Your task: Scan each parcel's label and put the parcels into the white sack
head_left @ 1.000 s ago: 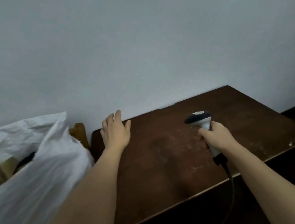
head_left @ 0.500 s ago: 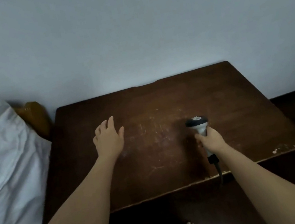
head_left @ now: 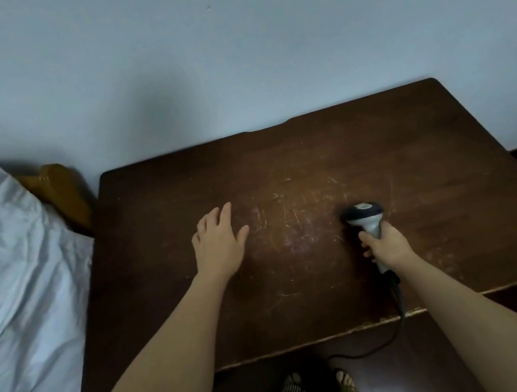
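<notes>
Sack (head_left: pixel 5 275) left of both hands, scanner (head_left: pixel 364 215) in right hand (head_left: pixel 385 246).

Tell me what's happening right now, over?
Left hand open over the table. Right hand grips the scanner. White sack beside the table's left edge. No parcels in view, nothing blocking.
</notes>
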